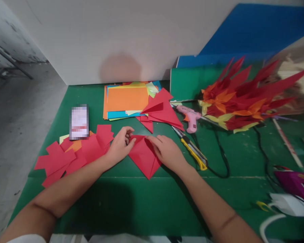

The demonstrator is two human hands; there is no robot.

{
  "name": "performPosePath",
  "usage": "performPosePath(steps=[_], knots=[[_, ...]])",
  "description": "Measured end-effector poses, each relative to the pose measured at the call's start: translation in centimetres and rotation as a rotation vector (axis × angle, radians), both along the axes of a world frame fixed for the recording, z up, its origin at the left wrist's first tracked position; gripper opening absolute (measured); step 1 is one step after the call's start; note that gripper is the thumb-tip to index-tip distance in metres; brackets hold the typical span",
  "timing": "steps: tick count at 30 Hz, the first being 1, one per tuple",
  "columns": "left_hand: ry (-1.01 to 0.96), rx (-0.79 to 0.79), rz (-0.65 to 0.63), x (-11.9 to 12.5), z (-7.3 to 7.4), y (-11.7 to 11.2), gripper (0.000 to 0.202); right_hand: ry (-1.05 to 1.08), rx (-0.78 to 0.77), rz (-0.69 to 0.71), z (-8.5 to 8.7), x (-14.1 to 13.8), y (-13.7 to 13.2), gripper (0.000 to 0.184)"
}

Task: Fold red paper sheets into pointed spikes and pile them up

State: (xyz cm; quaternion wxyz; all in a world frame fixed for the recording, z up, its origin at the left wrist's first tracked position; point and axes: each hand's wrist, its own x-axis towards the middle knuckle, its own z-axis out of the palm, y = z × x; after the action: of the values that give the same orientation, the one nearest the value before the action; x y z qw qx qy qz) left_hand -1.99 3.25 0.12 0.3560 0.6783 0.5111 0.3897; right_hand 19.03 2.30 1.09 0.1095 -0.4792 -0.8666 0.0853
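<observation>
A red paper piece (143, 156), partly folded into a pointed shape, lies on the green table cover (131, 199). My left hand (121, 145) pinches its upper left edge with curled fingers. My right hand (166, 151) presses down on its upper right part, fingers bent over the fold. Loose red paper squares (73, 157) lie spread to the left of my left hand. Folded red pointed pieces (162, 109) sit just beyond my hands.
A stack of coloured paper sheets (128, 99) lies at the back. A phone (79, 122) rests on the left. A pink glue gun (190, 118), a yellow utility knife (192, 148) and a black cable (221, 158) lie right. A red-orange paper flower arrangement (243, 98) fills the back right.
</observation>
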Motion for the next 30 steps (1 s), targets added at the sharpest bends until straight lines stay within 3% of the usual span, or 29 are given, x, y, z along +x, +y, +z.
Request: performPosePath(steps=[9,16,23,30], knots=[[-0.116,-0.085,0.038,0.1,0.1,0.3,0.023,-0.157,0.035,0.035,0.1,-0.2,0.0,0.044],[-0.038,-0.025,0.004,-0.1,0.5,0.3,0.021,-0.154,0.060,0.030,-0.1,-0.2,0.0,0.046],[0.309,0.335,-0.243,-1.1,1.3,1.1,0.015,-0.156,0.030,0.027,0.1,-0.3,0.0,0.044],[0.436,0.445,-0.420,-1.8,0.9,1.5,0.016,-0.179,0.023,0.017,0.2,-0.3,0.0,0.043]])
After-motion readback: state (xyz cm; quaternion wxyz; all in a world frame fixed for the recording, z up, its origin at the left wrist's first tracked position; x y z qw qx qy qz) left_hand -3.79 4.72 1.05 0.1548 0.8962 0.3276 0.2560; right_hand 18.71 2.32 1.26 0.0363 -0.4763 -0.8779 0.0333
